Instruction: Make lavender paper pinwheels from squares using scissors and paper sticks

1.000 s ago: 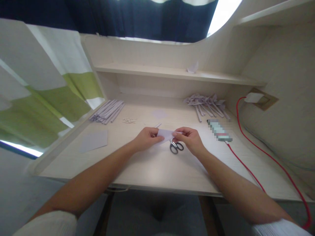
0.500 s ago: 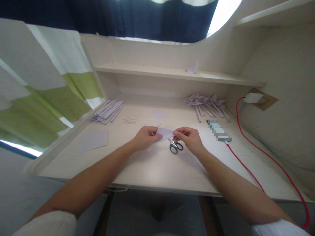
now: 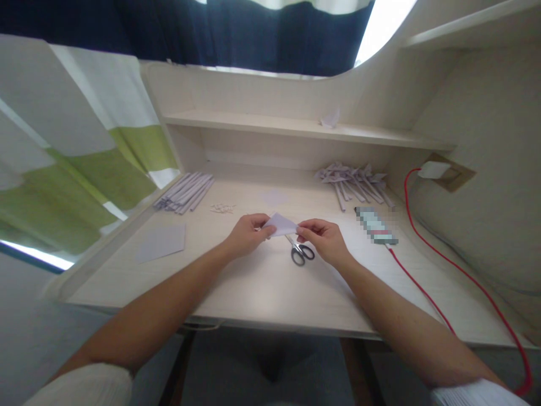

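Note:
A small folded sheet of pale lilac paper, triangular in outline, is stretched between my two hands above the desk. My left hand pinches its left corner between thumb and fingers. At the right corner, my right hand grips the paper with its fingertips. Just below the paper lies a pair of scissors with dark handles toward me; the paper partly covers the blades.
Rolled paper tubes lie at the left, near small white pieces and a flat paper stack. Tubes with folded paper tops lie at back right. A phone with a red cable is at the right.
The paper has been turned between my hands, and its peak now points up as a clearer triangle. Both hands stay nearly in place, still pinching it.

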`<state>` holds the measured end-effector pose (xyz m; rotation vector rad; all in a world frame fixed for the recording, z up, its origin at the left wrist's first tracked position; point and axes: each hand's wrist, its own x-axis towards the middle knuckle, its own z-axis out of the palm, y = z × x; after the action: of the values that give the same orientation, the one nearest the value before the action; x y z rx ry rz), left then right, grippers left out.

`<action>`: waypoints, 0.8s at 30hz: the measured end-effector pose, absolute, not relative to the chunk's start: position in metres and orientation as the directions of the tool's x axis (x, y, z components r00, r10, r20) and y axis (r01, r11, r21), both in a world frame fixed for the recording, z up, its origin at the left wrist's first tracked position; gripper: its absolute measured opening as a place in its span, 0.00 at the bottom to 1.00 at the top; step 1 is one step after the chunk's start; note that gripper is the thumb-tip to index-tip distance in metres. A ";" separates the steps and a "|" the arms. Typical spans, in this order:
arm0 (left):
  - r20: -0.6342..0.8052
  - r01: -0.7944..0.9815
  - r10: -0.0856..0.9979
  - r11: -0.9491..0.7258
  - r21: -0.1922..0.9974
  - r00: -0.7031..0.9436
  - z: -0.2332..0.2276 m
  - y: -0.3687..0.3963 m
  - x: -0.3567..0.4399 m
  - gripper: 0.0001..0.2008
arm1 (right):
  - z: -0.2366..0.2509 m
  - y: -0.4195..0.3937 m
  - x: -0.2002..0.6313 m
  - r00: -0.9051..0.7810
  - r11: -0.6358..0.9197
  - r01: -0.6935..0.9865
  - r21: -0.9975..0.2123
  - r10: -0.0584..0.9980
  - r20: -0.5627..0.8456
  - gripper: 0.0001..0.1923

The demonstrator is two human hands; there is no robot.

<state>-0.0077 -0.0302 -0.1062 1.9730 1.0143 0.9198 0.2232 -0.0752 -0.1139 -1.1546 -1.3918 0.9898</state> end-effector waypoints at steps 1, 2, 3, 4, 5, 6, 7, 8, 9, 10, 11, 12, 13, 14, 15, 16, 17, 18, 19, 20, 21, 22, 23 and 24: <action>0.260 0.338 0.864 -0.422 0.841 0.432 -0.106 -0.030 -0.008 0.11 | -0.114 -0.075 0.223 -0.006 0.191 0.134 -0.972 0.981 0.192 0.15; 0.261 0.335 0.865 -0.420 0.843 0.428 -0.106 -0.030 -0.008 0.11 | -0.114 -0.075 0.224 0.001 0.182 0.132 -0.974 0.983 0.183 0.15; 0.266 0.336 0.867 -0.422 0.842 0.422 -0.106 -0.029 -0.008 0.11 | -0.115 -0.074 0.224 0.009 0.172 0.131 -0.976 0.985 0.174 0.16; 0.273 0.341 0.868 -0.427 0.838 0.414 -0.105 -0.029 -0.008 0.11 | -0.115 -0.073 0.224 0.016 0.162 0.131 -0.978 0.986 0.165 0.16; 0.282 0.348 0.869 -0.433 0.831 0.406 -0.104 -0.030 -0.008 0.11 | -0.116 -0.073 0.225 0.023 0.153 0.131 -0.980 0.987 0.158 0.16; 0.292 0.355 0.870 -0.440 0.825 0.398 -0.103 -0.030 -0.008 0.11 | -0.117 -0.072 0.226 0.027 0.146 0.129 -0.981 0.988 0.150 0.17; 0.300 0.361 0.870 -0.445 0.819 0.391 -0.102 -0.030 -0.008 0.11 | -0.117 -0.071 0.226 0.031 0.138 0.124 -0.983 0.989 0.143 0.17; 0.305 0.366 0.871 -0.448 0.815 0.385 -0.101 -0.031 -0.008 0.11 | -0.117 -0.071 0.226 0.032 0.132 0.118 -0.984 0.990 0.137 0.17; 0.307 0.371 0.873 -0.447 0.814 0.380 -0.100 -0.032 -0.008 0.11 | -0.117 -0.070 0.227 0.033 0.125 0.109 -0.986 0.991 0.130 0.17; 0.305 0.375 0.875 -0.444 0.814 0.375 -0.099 -0.032 -0.007 0.11 | -0.117 -0.070 0.227 0.032 0.119 0.100 -0.988 0.992 0.123 0.17; 0.303 0.378 0.878 -0.441 0.814 0.370 -0.098 -0.033 -0.007 0.11 | -0.117 -0.070 0.227 0.031 0.115 0.092 -0.989 0.992 0.118 0.17; 0.303 0.381 0.879 -0.440 0.814 0.367 -0.098 -0.034 -0.007 0.11 | -0.116 -0.070 0.227 0.029 0.112 0.085 -0.990 0.993 0.115 0.17; 0.306 0.381 0.879 -0.441 0.813 0.365 -0.097 -0.034 -0.007 0.11 | -0.116 -0.070 0.227 0.027 0.110 0.080 -0.991 0.993 0.113 0.17; 0.312 0.379 0.877 -0.446 0.811 0.364 -0.097 -0.034 -0.007 0.11 | -0.115 -0.071 0.227 0.024 0.109 0.076 -0.991 0.993 0.112 0.18; 0.319 0.378 0.874 -0.453 0.807 0.366 -0.097 -0.034 -0.007 0.11 | -0.115 -0.071 0.227 0.023 0.109 0.074 -0.991 0.994 0.111 0.18; 0.326 0.377 0.871 -0.460 0.804 0.368 -0.097 -0.035 -0.007 0.11 | -0.114 -0.071 0.227 0.022 0.107 0.072 -0.992 0.994 0.109 0.18; 0.331 0.378 0.869 -0.465 0.801 0.369 -0.096 -0.035 -0.007 0.11 | -0.114 -0.071 0.227 0.024 0.104 0.071 -0.992 0.994 0.106 0.18; 0.334 0.379 0.868 -0.468 0.799 0.368 -0.096 -0.035 -0.007 0.11 | -0.113 -0.071 0.226 0.024 0.100 0.069 -0.993 0.995 0.102 0.18; 0.334 0.381 0.868 -0.468 0.797 0.366 -0.095 -0.035 -0.007 0.11 | -0.113 -0.071 0.226 0.023 0.096 0.066 -0.993 0.995 0.098 0.18; 0.334 0.383 0.869 -0.467 0.797 0.365 -0.095 -0.035 -0.007 0.11 | -0.112 -0.072 0.226 0.018 0.093 0.064 -0.994 0.995 0.095 0.18; 0.333 0.384 0.870 -0.466 0.797 0.364 -0.095 -0.035 -0.007 0.11 | -0.112 -0.072 0.226 0.012 0.092 0.064 -0.994 0.996 0.093 0.18; 0.333 0.384 0.870 -0.465 0.798 0.363 -0.095 -0.035 -0.007 0.11 | -0.111 -0.072 0.225 0.006 0.093 0.065 -0.994 0.996 0.094 0.18; 0.333 0.383 0.871 -0.465 0.799 0.362 -0.095 -0.035 -0.007 0.11 | -0.111 -0.071 0.225 0.002 0.095 0.066 -0.993 0.995 0.095 0.18; 0.334 0.381 0.871 -0.465 0.799 0.360 -0.095 -0.035 -0.007 0.11 | -0.112 -0.071 0.225 0.001 0.098 0.067 -0.993 0.995 0.098 0.18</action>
<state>-0.0074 -0.0350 -0.0951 2.0086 1.0820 1.0246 0.2252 -0.0712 -0.1115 -1.1865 -1.2996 1.1014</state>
